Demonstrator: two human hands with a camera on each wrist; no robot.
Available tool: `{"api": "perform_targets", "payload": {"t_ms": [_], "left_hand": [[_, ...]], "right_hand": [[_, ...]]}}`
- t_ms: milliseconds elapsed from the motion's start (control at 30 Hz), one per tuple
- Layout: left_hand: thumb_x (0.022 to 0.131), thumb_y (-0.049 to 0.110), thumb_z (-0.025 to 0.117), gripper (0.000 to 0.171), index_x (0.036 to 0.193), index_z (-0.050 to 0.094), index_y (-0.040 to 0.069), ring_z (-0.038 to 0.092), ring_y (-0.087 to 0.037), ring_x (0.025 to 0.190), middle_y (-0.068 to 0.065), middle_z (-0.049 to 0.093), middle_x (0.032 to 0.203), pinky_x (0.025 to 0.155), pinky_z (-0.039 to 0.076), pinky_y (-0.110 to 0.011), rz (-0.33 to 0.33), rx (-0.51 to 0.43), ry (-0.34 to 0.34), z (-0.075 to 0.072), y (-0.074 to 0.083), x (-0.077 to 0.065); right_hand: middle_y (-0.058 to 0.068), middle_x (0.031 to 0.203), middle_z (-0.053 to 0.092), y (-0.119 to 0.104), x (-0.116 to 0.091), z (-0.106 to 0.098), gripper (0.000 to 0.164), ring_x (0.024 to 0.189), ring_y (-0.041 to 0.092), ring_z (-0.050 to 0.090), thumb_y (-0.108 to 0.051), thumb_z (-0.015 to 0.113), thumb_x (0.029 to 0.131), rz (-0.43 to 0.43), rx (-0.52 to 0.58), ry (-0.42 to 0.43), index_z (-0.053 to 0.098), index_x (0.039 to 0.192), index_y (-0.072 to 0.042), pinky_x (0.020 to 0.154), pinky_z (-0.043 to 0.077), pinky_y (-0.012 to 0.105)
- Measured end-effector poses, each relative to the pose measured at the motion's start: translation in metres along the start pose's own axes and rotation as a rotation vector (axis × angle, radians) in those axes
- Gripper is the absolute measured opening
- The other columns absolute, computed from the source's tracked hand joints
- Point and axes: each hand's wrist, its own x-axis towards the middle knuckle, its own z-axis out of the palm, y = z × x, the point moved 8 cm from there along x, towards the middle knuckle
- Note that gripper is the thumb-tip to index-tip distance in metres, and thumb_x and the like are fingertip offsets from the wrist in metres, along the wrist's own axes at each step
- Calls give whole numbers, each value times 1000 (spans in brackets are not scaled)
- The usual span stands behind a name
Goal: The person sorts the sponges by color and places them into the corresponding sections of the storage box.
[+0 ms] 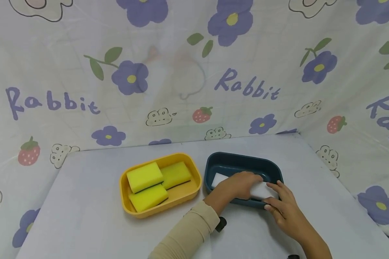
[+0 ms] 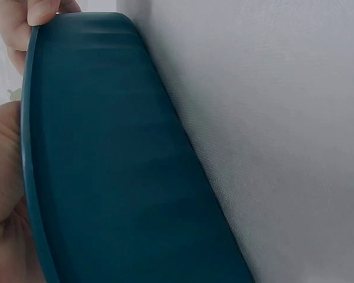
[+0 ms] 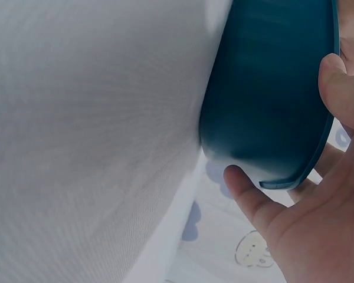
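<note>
In the head view, a dark teal tray (image 1: 240, 162) holds white rectangular blocks, one white block (image 1: 219, 178) at its left end and another white block (image 1: 260, 190) at its right. My left hand (image 1: 241, 184) reaches down into the tray and grips the right block from its left side. At that block's other end, the fingers and thumb of my right hand (image 1: 286, 207) hold it beside the tray's right rim. The right wrist view shows the right thumb (image 3: 335, 79) over the rim and one finger spread outside the wall. In the left wrist view, the tray wall hides most of the left fingers.
Left of the teal tray stands a yellow tray (image 1: 178, 197) with several yellow sponges (image 1: 145, 176), dark on their undersides, one resting on the others. Small black objects (image 1: 221, 223) lie near my forearms. A printed cloth (image 1: 181, 90) hangs behind the white table (image 1: 94, 216).
</note>
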Motion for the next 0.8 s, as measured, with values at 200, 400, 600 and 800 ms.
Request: {"api": "perform_targets", "payload": {"t_ms": [200, 400, 600, 800], "left_hand": [[84, 21, 84, 72, 148, 50, 28, 52, -11, 126, 9, 53, 143, 99, 48, -27, -52, 50, -39, -1, -5, -6], [84, 26, 85, 72, 147, 50, 28, 55, -8, 120, 9, 55, 140, 97, 49, -27, -88, 29, -62, -3, -19, -13], [84, 22, 85, 58, 137, 62, 25, 58, -6, 108, 11, 63, 129, 95, 49, -23, -105, -26, -76, -3, -28, -18], [84, 24, 84, 61, 140, 59, 27, 56, -6, 118, 12, 59, 136, 103, 46, -25, -128, -53, -85, 1, -35, -22]], "right_hand": [[23, 141, 49, 1, 0, 2, 16, 139, 57, 22, -1, 74, 87, 4, 24, -9, 74, 97, -13, 103, 24, 78], [21, 139, 52, -1, 1, 1, 17, 138, 56, 25, -1, 74, 87, -4, 6, 4, 73, 96, -14, 102, 27, 78], [20, 138, 54, 1, 2, -2, 17, 139, 55, 26, 1, 73, 87, 6, -10, 9, 73, 96, -14, 104, 26, 76], [20, 135, 56, 2, 1, 0, 17, 139, 55, 25, 0, 73, 88, 18, 1, 1, 74, 96, -15, 103, 26, 77]]}}
